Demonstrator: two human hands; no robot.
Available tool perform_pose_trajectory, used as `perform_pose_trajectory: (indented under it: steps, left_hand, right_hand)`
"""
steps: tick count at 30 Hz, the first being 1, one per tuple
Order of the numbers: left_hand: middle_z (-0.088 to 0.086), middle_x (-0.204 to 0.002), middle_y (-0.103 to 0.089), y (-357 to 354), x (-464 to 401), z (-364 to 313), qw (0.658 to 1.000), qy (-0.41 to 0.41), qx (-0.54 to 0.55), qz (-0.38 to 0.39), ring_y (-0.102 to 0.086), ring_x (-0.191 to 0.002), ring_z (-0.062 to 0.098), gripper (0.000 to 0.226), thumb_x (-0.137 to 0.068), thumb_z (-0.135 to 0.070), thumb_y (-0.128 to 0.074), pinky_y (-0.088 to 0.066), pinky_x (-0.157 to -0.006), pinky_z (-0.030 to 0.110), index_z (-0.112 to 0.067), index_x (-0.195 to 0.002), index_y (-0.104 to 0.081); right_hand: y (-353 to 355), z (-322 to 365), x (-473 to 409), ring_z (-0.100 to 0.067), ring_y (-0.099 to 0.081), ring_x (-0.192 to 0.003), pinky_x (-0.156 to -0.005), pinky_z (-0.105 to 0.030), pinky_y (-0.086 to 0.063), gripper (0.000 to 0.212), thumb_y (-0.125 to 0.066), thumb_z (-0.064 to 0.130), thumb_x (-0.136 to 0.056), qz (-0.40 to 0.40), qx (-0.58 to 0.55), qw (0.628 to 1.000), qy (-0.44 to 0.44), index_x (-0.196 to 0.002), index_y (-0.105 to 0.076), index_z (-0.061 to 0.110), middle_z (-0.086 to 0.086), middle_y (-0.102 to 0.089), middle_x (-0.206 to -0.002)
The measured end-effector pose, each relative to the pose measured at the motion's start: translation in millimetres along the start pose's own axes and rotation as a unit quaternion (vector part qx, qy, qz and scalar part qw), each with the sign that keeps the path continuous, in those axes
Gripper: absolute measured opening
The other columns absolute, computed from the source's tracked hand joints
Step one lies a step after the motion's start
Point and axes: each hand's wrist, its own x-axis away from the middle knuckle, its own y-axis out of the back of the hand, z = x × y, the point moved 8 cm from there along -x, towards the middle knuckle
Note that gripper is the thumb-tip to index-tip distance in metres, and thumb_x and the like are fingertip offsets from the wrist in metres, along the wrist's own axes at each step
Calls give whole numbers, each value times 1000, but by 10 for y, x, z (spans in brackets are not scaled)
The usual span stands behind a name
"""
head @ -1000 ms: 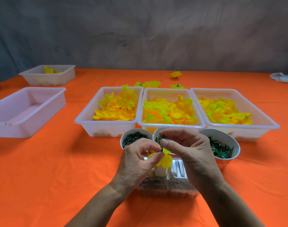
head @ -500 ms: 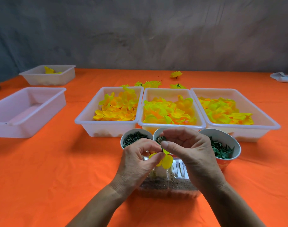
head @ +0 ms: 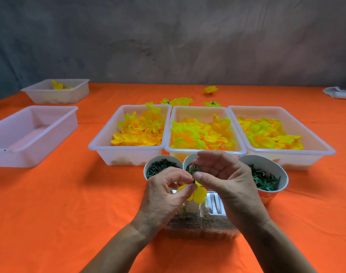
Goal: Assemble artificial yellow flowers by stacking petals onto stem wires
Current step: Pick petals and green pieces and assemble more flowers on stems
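Note:
My left hand (head: 164,196) pinches a small yellow petal (head: 200,194) between thumb and forefinger, and a dark green stem tip (head: 194,181) pokes up through the petal. My right hand (head: 227,180) hovers just above and to the right, fingers arched and spread apart from the thumb, with nothing visibly held. The thumb tip sits right beside the stem tip. Three white trays of yellow petals stand behind: left (head: 128,149), middle (head: 203,152), right (head: 286,153).
Three bowls of dark green parts sit under my hands: left (head: 162,168), middle (head: 187,160), right (head: 266,174). A clear plastic box (head: 203,227) lies below them. An empty white tray (head: 30,134) and a farther tray (head: 56,93) are at left. Finished flowers (head: 178,101) lie behind.
My right fingers have lifted and spread away from the thumb, ending their pinch above the stem tip. My left hand keeps the petal in the same place.

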Motion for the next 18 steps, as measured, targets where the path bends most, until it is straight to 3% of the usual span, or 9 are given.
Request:
perform_pose_trajectory:
  steps: [11, 18]
  left_hand:
    - [-9, -85, -68, 1, 9, -21, 1000, 2, -3, -4, -66, -80, 17, 3, -72, -21, -72, -53, -68, 54, -21, -75, -70]
    - [-10, -84, -68, 5, 6, -11, 1000, -5, -13, 2, -64, -76, 10, 5, -74, -23, -72, -49, -62, 33, -18, -76, -71]
  right_hand:
    - [30, -18, 23, -11, -69, -80, -66, -18, -52, 35, -73, 7, -61, -14, 12, 1000, -3, -95, -68, 6, -6, -73, -84]
    - [40, -15, 30, -8, -68, -79, -65, -16, -51, 33, -74, 11, -61, -12, 35, 999, 3, -94, -70, 8, -4, -73, -82]
